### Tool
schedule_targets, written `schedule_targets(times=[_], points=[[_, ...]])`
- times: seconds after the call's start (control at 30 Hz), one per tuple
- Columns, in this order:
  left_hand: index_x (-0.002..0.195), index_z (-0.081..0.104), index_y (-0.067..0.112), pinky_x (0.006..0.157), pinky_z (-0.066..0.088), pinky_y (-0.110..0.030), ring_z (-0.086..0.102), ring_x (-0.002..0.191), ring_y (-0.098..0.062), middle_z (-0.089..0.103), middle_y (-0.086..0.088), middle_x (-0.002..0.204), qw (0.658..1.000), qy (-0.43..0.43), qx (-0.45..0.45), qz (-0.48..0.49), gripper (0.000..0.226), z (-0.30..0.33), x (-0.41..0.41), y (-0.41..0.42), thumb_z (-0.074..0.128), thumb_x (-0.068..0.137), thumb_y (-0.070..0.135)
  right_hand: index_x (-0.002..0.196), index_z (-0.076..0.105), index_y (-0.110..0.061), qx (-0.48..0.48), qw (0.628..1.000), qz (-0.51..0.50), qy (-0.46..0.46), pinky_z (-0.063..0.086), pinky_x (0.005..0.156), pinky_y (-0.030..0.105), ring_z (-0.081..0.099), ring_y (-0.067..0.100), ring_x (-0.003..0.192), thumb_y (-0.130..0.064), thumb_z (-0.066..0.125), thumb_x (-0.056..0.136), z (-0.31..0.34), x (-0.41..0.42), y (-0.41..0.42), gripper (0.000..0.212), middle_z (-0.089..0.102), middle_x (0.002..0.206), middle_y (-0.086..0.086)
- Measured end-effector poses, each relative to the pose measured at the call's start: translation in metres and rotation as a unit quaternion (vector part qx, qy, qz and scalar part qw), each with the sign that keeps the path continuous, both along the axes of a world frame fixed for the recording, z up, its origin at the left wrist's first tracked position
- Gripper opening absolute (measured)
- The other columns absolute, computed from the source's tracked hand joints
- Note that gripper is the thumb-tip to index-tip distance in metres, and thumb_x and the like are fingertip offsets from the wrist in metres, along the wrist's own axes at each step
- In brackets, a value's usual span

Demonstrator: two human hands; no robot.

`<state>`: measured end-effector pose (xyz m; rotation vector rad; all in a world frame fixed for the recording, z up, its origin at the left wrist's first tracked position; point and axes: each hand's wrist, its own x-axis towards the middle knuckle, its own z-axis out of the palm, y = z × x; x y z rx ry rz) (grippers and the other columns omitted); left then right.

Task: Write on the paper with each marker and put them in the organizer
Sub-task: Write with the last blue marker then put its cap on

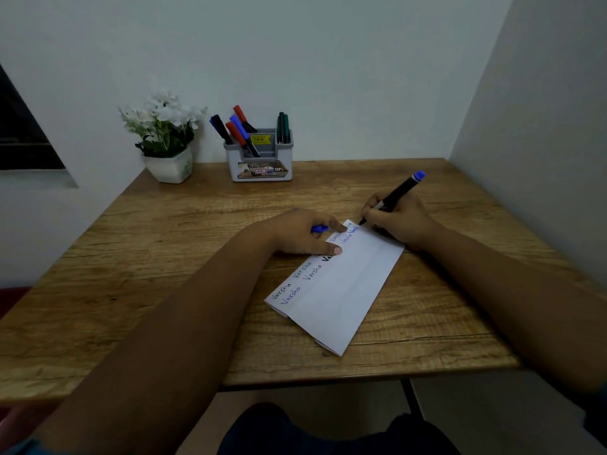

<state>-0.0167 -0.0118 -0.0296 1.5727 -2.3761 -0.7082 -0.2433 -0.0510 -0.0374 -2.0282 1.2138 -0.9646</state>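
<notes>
My right hand grips a black marker with a blue end, its tip touching the far corner of the folded white paper, which lies slanted near the middle of the wooden desk. My left hand presses fingertips on the paper's far edge while curling round a blue cap. At the desk's far edge stands a grey and white plastic organizer holding red, blue, black and green markers, beside a white pot of white flowers.
</notes>
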Motion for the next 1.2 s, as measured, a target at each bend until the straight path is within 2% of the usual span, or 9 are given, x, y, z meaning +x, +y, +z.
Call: schedule_targets(times=[0.1,0.23,0.37,0.57,0.63,0.77,0.87,1.0,1.2], points=[[0.137,0.05,0.037,0.061,0.031,-0.017,0.054,0.091,-0.023,0.052,0.008,0.102,1.0,0.001,0.001,0.001,0.056,0.0,0.0,0.0,0.065,0.085,0.05,0.072,0.068,-0.011,0.006,1.0,-0.007,-0.018,0.05,0.065,0.024,0.063,0.001,0.067,-0.009,0.066,0.083,-0.001,0.0,-0.002,0.012,0.071,0.071,-0.008],[0.137,0.05,0.035,0.06,0.032,-0.016,0.051,0.076,-0.011,0.051,0.01,0.102,1.0,0.005,0.0,-0.001,0.056,0.002,0.0,0.001,0.066,0.085,0.048,0.073,0.069,-0.012,-0.001,1.0,-0.005,0.012,0.054,0.072,0.034,0.066,0.008,0.074,-0.013,0.066,0.083,-0.002,0.001,-0.002,0.01,0.073,0.077,-0.004],[0.136,0.05,0.037,0.059,0.031,-0.022,0.046,0.068,-0.008,0.046,0.009,0.075,1.0,-0.001,0.006,0.006,0.056,0.002,-0.001,0.003,0.065,0.084,0.05,0.075,0.07,-0.014,0.011,1.0,-0.007,0.025,0.055,0.078,0.039,0.068,0.019,0.082,-0.014,0.067,0.083,0.001,0.001,0.0,0.009,0.073,0.081,0.002],[0.135,0.05,0.038,0.059,0.032,-0.02,0.053,0.08,-0.021,0.055,0.004,0.092,1.0,0.004,0.012,0.003,0.055,0.002,-0.001,0.003,0.065,0.084,0.05,0.074,0.068,-0.011,0.015,0.999,-0.015,0.029,0.053,0.075,0.034,0.067,0.018,0.083,-0.012,0.065,0.084,0.005,0.003,0.005,0.01,0.072,0.081,0.003],[0.135,0.05,0.038,0.059,0.031,-0.023,0.047,0.069,-0.012,0.048,0.006,0.076,1.0,-0.002,0.013,0.004,0.055,0.003,-0.001,0.002,0.065,0.084,0.051,0.071,0.065,-0.009,0.043,0.998,-0.03,-0.031,0.05,0.071,0.034,0.064,0.02,0.076,-0.01,0.064,0.085,0.005,0.001,0.004,0.014,0.07,0.077,0.007],[0.135,0.048,0.039,0.062,0.034,-0.024,0.047,0.069,-0.007,0.049,0.007,0.077,1.0,0.004,-0.008,0.01,0.055,0.0,0.002,0.005,0.063,0.084,0.054,0.081,0.056,-0.014,0.138,0.96,-0.045,-0.239,0.042,0.058,0.029,0.051,0.013,0.058,-0.013,0.062,0.091,0.012,0.0,0.003,0.012,0.057,0.068,0.005],[0.125,0.046,0.03,0.064,0.038,-0.024,0.052,0.078,-0.006,0.055,0.006,0.09,0.99,0.114,-0.018,0.081,0.04,-0.001,0.004,0.008,0.053,0.092,0.05,0.076,0.054,-0.019,0.142,0.952,-0.036,-0.27,0.039,0.048,0.02,0.048,0.009,0.051,-0.031,0.068,0.091,0.019,0.006,0.01,0.024,0.056,0.063,-0.002],[0.111,0.053,0.012,0.061,0.036,-0.028,0.043,0.069,-0.012,0.052,0.001,0.087,0.934,0.308,-0.003,0.183,0.026,0.009,0.008,0.008,0.039,0.102,0.032,0.067,0.061,-0.023,0.13,0.948,0.002,-0.29,0.04,0.047,0.016,0.046,0.006,0.051,-0.038,0.073,0.086,0.026,0.016,0.024,0.027,0.057,0.061,-0.004],[0.114,0.059,-0.002,0.051,0.037,-0.016,0.042,0.058,-0.005,0.058,0.001,0.082,0.9,0.411,-0.018,0.143,0.026,0.012,0.002,0.015,0.053,0.098,0.017,0.092,0.072,-0.011,0.256,0.865,0.097,-0.42,0.054,0.065,0.024,0.065,0.014,0.068,-0.035,0.049,0.099,0.031,0.023,0.028,0.034,0.071,0.083,0.012]])
